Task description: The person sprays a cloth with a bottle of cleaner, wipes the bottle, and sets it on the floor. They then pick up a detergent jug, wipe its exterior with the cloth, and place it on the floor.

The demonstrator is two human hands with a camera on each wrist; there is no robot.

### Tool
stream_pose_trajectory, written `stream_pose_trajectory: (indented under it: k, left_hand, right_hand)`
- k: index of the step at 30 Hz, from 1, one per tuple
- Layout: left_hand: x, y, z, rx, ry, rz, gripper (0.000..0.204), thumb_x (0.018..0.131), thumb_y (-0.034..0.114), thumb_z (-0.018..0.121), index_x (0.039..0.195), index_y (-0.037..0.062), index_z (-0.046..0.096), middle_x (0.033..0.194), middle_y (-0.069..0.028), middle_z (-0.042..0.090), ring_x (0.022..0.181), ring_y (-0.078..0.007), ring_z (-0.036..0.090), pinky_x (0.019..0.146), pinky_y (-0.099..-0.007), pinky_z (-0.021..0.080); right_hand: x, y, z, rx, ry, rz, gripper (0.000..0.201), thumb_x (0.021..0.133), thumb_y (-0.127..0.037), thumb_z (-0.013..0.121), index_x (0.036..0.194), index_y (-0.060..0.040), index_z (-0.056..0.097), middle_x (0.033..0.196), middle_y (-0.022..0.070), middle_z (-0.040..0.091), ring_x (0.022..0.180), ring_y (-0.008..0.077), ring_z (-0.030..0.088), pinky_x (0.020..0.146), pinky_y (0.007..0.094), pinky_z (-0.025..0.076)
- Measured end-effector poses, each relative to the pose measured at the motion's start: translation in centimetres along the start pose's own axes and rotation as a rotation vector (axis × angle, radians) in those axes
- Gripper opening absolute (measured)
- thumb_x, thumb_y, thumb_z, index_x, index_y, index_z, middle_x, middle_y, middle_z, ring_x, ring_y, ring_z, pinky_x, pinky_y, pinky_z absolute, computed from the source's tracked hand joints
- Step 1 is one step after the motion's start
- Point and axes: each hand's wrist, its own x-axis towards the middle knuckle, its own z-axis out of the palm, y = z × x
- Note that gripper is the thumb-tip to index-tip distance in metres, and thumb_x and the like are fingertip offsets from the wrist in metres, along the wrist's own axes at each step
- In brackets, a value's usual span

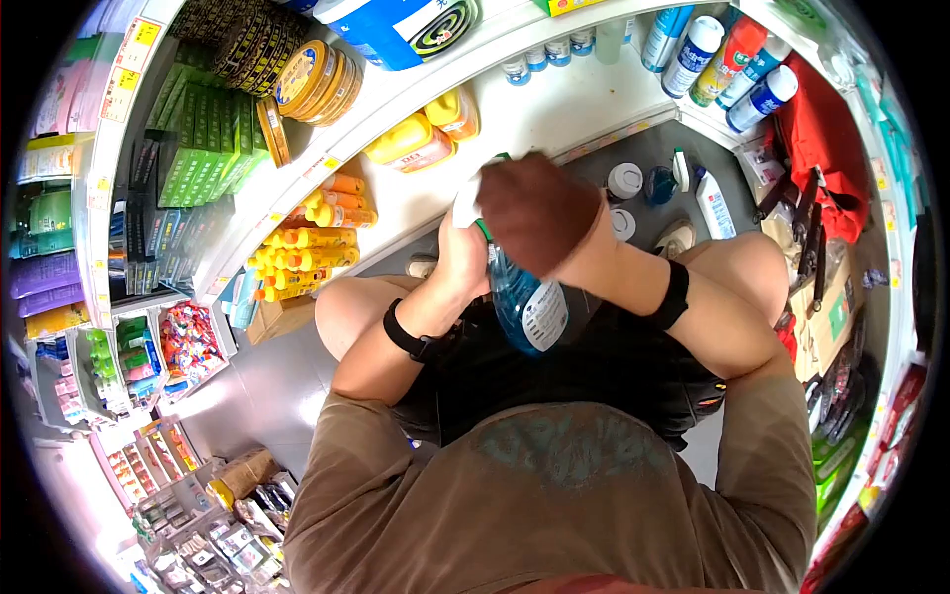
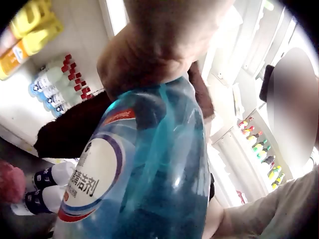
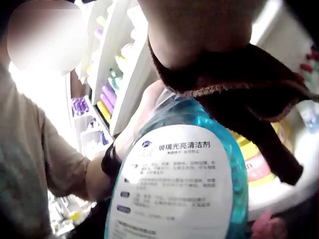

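Observation:
A clear spray bottle [image 1: 517, 307] of blue glass cleaner, with a white label, is held in front of the person's lap. My left hand [image 1: 463, 255] grips it near the neck, just below the white and green spray head [image 1: 469, 206]. Over the bottle's upper part lies a brown cloth [image 1: 539, 210], which wraps my right hand [image 3: 199, 30] and hides its fingers. In the right wrist view the cloth hangs beside the bottle's shoulder, and the printed back label [image 3: 174, 174] faces the camera.
A white shelf [image 1: 534, 124] curves ahead, with yellow jugs [image 1: 411, 144] and orange bottles [image 1: 307, 247] on it. Spray cans [image 1: 693, 54] stand at the back right. On the floor are white-capped bottles [image 1: 624, 180] and a white bottle [image 1: 714, 206]. A red bag [image 1: 821, 148] hangs at the right.

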Motion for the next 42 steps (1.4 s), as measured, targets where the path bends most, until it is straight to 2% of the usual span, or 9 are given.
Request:
stream_pose_trajectory:
  k: [17, 19, 22, 27, 29, 31, 37, 39, 42]
  left_hand:
    - [0.8, 0.1, -1.0, 0.038, -0.007, -0.019, 0.066, 0.101, 0.054, 0.033, 0.141, 0.0028, 0.044, 0.137, -0.0169, 0.055, 0.127, -0.0309, 0.054, 0.108, -0.0469, 0.043]
    - [0.8, -0.1, -1.0, 0.036, -0.005, -0.004, 0.066, 0.101, 0.055, 0.033, 0.141, 0.0029, 0.043, 0.137, -0.0168, 0.055, 0.124, -0.0311, 0.056, 0.106, -0.0465, 0.045]
    - [0.5, -0.2, -1.4, 0.133, 0.03, -0.014, 0.066, 0.1, 0.056, 0.034, 0.14, 0.0034, 0.043, 0.136, -0.0172, 0.055, 0.123, -0.0309, 0.057, 0.106, -0.0465, 0.046]
    - [0.4, -0.5, -0.1, 0.112, -0.021, -0.008, 0.066, 0.101, 0.055, 0.034, 0.142, 0.0039, 0.041, 0.14, -0.0168, 0.052, 0.126, -0.0288, 0.054, 0.107, -0.0468, 0.045]
    - [0.4, -1.2, -0.7, 0.145, -0.013, -0.009, 0.066, 0.102, 0.053, 0.034, 0.144, 0.0039, 0.039, 0.142, -0.0166, 0.051, 0.129, -0.0275, 0.052, 0.108, -0.0466, 0.043]
    - [0.6, -1.9, -1.3, 0.177, -0.022, 0.065, 0.043, 0.106, 0.027, 0.035, 0.137, -0.0003, 0.048, 0.136, -0.0161, 0.055, 0.12, -0.0258, 0.058, 0.102, -0.0426, 0.048]
    - [2.2, -0.3, -1.6, -0.139, -0.6, -0.132, 0.049, 0.105, 0.035, 0.034, 0.134, -0.0021, 0.048, 0.133, -0.0172, 0.057, 0.121, -0.0271, 0.057, 0.104, -0.0422, 0.047]
    - [0.1, -1.0, 0.7, 0.048, 0.03, -0.022, 0.049, 0.106, 0.035, 0.033, 0.134, -0.0018, 0.048, 0.134, -0.0178, 0.056, 0.123, -0.0277, 0.056, 0.106, -0.0429, 0.045]
    - [1.3, -1.5, -0.5, 0.078, 0.052, 0.006, 0.049, 0.105, 0.036, 0.033, 0.13, -0.0017, 0.05, 0.125, -0.0192, 0.06, 0.114, -0.0292, 0.06, 0.1, -0.0437, 0.049]
  right_hand:
    - [-1.8, 1.1, 2.8, 0.102, -0.05, 0.169, 0.016, 0.076, -0.017, 0.061, 0.088, -0.0066, 0.066, 0.102, 0.0086, 0.066, 0.091, 0.026, 0.063, 0.08, 0.0447, 0.052]
    - [0.6, 0.7, -1.2, 0.105, -0.334, 0.301, 0.017, 0.078, -0.015, 0.06, 0.088, -0.0036, 0.066, 0.096, 0.0116, 0.065, 0.095, 0.0275, 0.063, 0.08, 0.0444, 0.051]
    - [0.5, -0.3, -1.2, 0.236, -0.064, -0.042, 0.016, 0.078, -0.016, 0.061, 0.086, -0.0033, 0.066, 0.089, 0.0126, 0.065, 0.09, 0.0295, 0.064, 0.077, 0.0436, 0.051]
    - [-2.2, 2.2, 4.0, 0.167, -0.281, 0.263, 0.012, 0.076, -0.017, 0.061, 0.085, -0.0093, 0.066, 0.086, 0.0088, 0.064, 0.083, 0.0283, 0.063, 0.073, 0.0407, 0.05]
    - [0.7, 0.1, -2.4, 0.118, -0.142, 0.104, 0.012, 0.076, -0.017, 0.061, 0.085, -0.0103, 0.066, 0.086, 0.0068, 0.064, 0.083, 0.0261, 0.064, 0.073, 0.0397, 0.05]
    - [0.1, 0.0, -1.0, 0.151, 0.018, -0.028, 0.013, 0.075, -0.018, 0.062, 0.085, -0.0111, 0.067, 0.085, 0.0048, 0.064, 0.083, 0.0245, 0.064, 0.069, 0.0391, 0.05]
    - [1.1, 0.8, -2.3, 0.002, -0.422, 0.299, 0.015, 0.078, -0.016, 0.064, 0.091, -0.0097, 0.066, 0.094, 0.0067, 0.066, 0.09, 0.0278, 0.064, 0.084, 0.0444, 0.051]
    - [-2.2, 0.7, 1.7, 0.138, -0.027, 0.129, 0.016, 0.079, -0.015, 0.064, 0.093, -0.0098, 0.066, 0.093, 0.0077, 0.066, 0.088, 0.0284, 0.064, 0.08, 0.0455, 0.051]
    - [-1.7, 1.2, 0.6, 0.235, 0.024, 0.027, 0.018, 0.082, -0.014, 0.062, 0.099, -0.0097, 0.064, 0.097, 0.0083, 0.066, 0.089, 0.0292, 0.064, 0.08, 0.0453, 0.052]
